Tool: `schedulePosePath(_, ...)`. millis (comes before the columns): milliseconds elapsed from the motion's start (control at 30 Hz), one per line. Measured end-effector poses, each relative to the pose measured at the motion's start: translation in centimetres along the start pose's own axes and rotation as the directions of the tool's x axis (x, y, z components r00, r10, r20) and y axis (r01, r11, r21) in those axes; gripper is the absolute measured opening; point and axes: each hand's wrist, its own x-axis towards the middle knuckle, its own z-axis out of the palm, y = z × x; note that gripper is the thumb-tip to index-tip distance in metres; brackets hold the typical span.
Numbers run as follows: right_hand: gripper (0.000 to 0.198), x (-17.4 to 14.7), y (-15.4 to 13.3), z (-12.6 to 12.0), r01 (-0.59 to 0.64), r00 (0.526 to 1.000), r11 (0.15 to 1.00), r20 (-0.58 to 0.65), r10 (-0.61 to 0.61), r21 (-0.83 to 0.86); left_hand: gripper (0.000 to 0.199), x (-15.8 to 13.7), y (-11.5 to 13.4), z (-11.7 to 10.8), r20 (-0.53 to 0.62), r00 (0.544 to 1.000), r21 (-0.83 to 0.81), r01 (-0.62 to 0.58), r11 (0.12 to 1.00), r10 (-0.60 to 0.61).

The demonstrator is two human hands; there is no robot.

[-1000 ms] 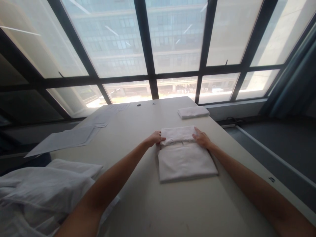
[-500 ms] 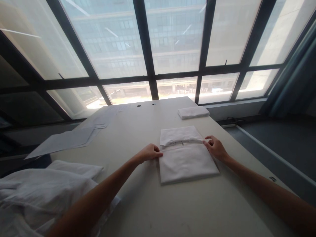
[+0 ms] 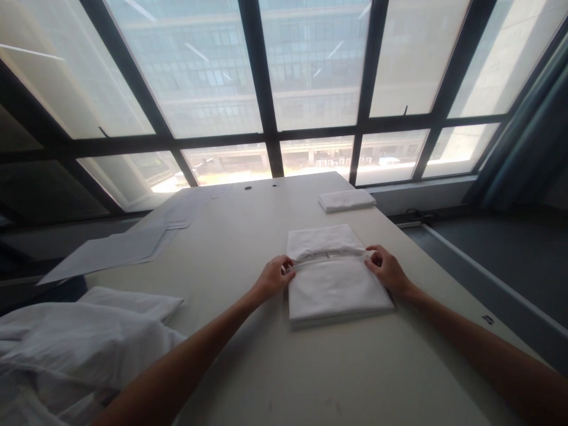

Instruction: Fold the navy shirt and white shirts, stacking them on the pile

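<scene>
A white folded garment [image 3: 336, 291], perhaps a shirt, lies flat on the white table [image 3: 248, 236] in front of me. Its far and near folds meet at a slightly gaping seam across the middle. At the left end of that seam, my left hand [image 3: 274, 278] pinches the cloth between thumb and fingers. My right hand [image 3: 387, 270] closes on the opposite end, with fingers curled and the thumb at the edge. The hidden underside of the cloth cannot be seen.
A smaller folded white cloth [image 3: 347, 200] lies at the table's far right. Sheets of paper [image 3: 115, 248] spread along the left edge. A crumpled white cloth heap [image 3: 89, 343] is at the near left. Tall windows [image 3: 315, 65] stand beyond; a curtain [image 3: 523, 142] hangs at right.
My left hand has shifted slightly up along the garment's left edge, and its fingers have bent more. The near fold's edge sits a little closer to the far fold. My right hand barely moved.
</scene>
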Motion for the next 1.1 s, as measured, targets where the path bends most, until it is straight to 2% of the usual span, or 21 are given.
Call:
schedulePosePath(67, 0.035, -0.1, -0.5, 0.0, 0.004, 0.999, 0.992, -0.031, -0.008, -0.125, 0.022, -0.6, 1.0, 0.1, -0.07, 0.993, 0.123, -0.084, 0.989, 0.093)
schedulePosePath(133, 0.035, -0.5, -1.7, 0.1, 0.038, 0.994, 0.96, -0.09, -0.066, -0.278, 0.025, -1.4, 2.4, 0.4, -0.092, 0.968, 0.202, -0.213, 0.956, 0.235)
schedulePosePath(200, 0.036, -1.2, -3.4, 0.7, 0.11, 0.983, 0.909, -0.092, -0.159, -0.401, 0.03, -2.1, 3.7, 1.4, -0.014, 0.93, 0.232, -0.355, 0.906, 0.368)
schedulePosePath(267, 0.041, -2.2, -5.2, 2.0, 0.199, 0.975, 0.871, -0.002, -0.224, -0.448, 0.039, -2.8, 4.5, 2.8, 0.117, 0.889, 0.239, -0.457, 0.857, 0.442)
schedulePosePath(367, 0.049, -3.8, -7.0, 4.4, 0.328, 0.943, 0.831, 0.211, -0.258, -0.45, 0.056, -3.5, 4.8, 4.6, 0.274, 0.848, 0.27, -0.521, 0.81, 0.454)
schedulePosePath(467, 0.058, -4.6, -7.2, 5.8, 0.392, 0.899, 0.79, 0.378, -0.221, -0.471, 0.063, -3.7, 4.4, 5.3, 0.326, 0.84, 0.307, -0.528, 0.792, 0.434)
schedulePosePath(533, 0.062, -4.7, -6.8, 5.9, 0.39, 0.891, 0.772, 0.416, -0.181, -0.501, 0.064, -3.7, 4.3, 5.2, 0.327, 0.84, 0.317, -0.53, 0.787, 0.434)
schedulePosePath(633, 0.066, -4.6, -5.8, 5.1, 0.359, 0.907, 0.756, 0.396, -0.144, -0.547, 0.064, -3.6, 4.1, 4.7, 0.333, 0.834, 0.308, -0.537, 0.785, 0.44)
schedulePosePath(833, 0.067, -4.8, -3.8, 3.5, 0.255, 0.947, 0.753, 0.314, -0.068, -0.607, 0.062, -2.9, 1.6, 2.5, 0.347, 0.854, 0.214, -0.474, 0.854, 0.386)
schedulePosePath(900, 0.067, -4.8, -3.4, 3.3, 0.235, 0.953, 0.762, 0.296, -0.06, -0.604, 0.049, -2.4, 0.2, 1.3, 0.224, 0.901, 0.148, -0.408, 0.901, 0.371)
schedulePosePath(967, 0.067, -4.9, -3.2, 3.3, 0.231, 0.957, 0.767, 0.282, -0.068, -0.599, 0.037, -1.9, -1.1, 0.1, -0.003, 0.969, 0.119, -0.244, 0.962, 0.246)
schedulePosePath(1000, 0.066, -4.9, -3.2, 3.3, 0.229, 0.958, 0.768, 0.276, -0.071, -0.598, 0.034, -1.6, -1.5, -0.4, -0.1, 0.984, 0.112, -0.135, 0.984, 0.147)
schedulePosePath(1033, 0.066, -4.9, -3.2, 3.3, 0.229, 0.959, 0.767, 0.273, -0.073, -0.599, 0.033, -1.3, -1.9, -0.8, -0.151, 0.987, 0.11, -0.035, 0.993, 0.051)
schedulePosePath(1100, 0.065, -4.9, -3.3, 3.4, 0.226, 0.961, 0.765, 0.268, -0.072, -0.603, 0.035, -0.7, -2.3, -1.2, -0.106, 0.991, 0.114, 0.092, 0.989, -0.08)
